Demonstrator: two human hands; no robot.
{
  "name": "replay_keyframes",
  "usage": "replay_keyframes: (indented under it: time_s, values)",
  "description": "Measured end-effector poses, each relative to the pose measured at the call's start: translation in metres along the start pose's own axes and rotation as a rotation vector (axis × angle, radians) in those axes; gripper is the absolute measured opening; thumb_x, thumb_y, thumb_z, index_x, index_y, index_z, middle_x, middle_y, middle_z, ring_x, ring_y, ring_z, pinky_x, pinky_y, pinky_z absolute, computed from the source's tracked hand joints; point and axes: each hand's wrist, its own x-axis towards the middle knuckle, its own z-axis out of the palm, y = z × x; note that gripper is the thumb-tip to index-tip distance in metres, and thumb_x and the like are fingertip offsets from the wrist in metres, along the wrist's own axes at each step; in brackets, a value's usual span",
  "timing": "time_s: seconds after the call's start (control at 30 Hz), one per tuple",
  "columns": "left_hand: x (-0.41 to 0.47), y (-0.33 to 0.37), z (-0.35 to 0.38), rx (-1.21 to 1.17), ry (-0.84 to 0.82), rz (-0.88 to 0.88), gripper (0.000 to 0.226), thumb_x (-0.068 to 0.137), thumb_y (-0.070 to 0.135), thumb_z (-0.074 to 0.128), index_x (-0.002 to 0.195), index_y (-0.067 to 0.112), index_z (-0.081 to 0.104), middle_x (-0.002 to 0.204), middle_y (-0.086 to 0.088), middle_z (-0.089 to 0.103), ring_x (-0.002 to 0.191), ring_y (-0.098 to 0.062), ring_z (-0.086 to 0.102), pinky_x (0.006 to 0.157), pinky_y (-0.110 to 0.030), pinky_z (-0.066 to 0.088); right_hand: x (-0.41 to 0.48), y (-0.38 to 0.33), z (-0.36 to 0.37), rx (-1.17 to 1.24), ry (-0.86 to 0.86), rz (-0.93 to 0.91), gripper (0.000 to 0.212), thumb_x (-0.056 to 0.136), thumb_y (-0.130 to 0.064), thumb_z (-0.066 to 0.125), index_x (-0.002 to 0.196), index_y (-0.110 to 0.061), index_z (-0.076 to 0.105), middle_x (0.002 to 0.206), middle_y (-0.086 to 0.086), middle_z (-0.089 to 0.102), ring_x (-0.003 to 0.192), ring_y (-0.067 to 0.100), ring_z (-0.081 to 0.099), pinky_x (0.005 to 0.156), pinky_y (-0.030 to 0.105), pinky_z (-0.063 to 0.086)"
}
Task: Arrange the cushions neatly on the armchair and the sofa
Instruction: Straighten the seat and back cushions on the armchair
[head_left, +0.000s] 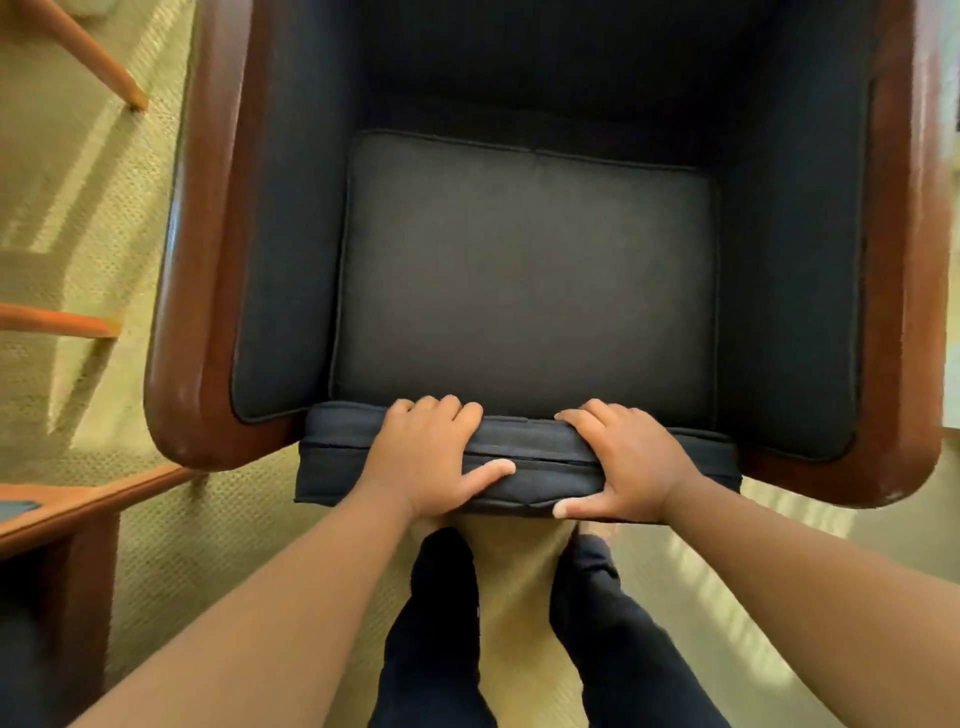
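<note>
Dark-upholstered armchair with glossy brown wooden frame (200, 291), backrest lost in shadow, right arm cut off by frame edge, dark grey piped seat cushion (524, 291) lying in the armchair, front edge overhanging, left hand (431, 457) and right hand (626, 462) clamped over that front edge, woven beige carpet (104, 208) left of armchair, wooden furniture legs (88, 52) partly visible beyond.

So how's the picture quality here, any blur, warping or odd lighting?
Head view: wide-angle lens bows the armchair's wooden arms outward; sunlight stripes the carpet; the chair's back recess is nearly black; the seat cushion, left hand and right hand are only slightly soft.
</note>
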Motion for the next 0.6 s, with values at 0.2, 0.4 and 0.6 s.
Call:
replay_keyframes:
  time_s: [0.2,0.4,0.6]
  values:
    - [0.003,0.001,0.006,0.018,0.061,-0.005,0.073,0.087,0.082,0.023,0.114,0.024,0.058,0.101,0.004,0.061,0.094,-0.024,0.059,0.084,-0.043,0.044,0.003,0.004,0.001,0.027,-0.028,0.068,0.1,0.072,-0.098,0.037,0.145,-0.031,0.043,0.127,-0.01,0.056,0.111,0.014,0.057,0.09,0.034,0.047]
    - [0.009,0.002,0.006,0.033,0.064,-0.025,0.071,0.088,0.081,0.021,0.108,0.025,0.058,0.095,0.006,0.06,0.089,-0.022,0.059,0.081,-0.041,0.044,0.02,0.0,0.007,0.151,0.134,0.381,0.052,0.097,-0.069,0.028,0.088,-0.03,0.061,0.088,-0.01,0.06,0.087,0.017,0.062,0.065,0.034,0.043]
    - [0.003,0.0,0.008,0.063,0.093,0.003,0.064,0.091,0.075,0.026,0.107,0.023,0.059,0.093,0.006,0.059,0.086,-0.021,0.056,0.081,-0.04,0.043,0.062,0.01,-0.019,0.265,-0.238,0.607,0.048,0.08,-0.067,0.072,0.09,-0.02,0.066,0.087,-0.001,0.065,0.084,0.022,0.063,0.072,0.036,0.055]
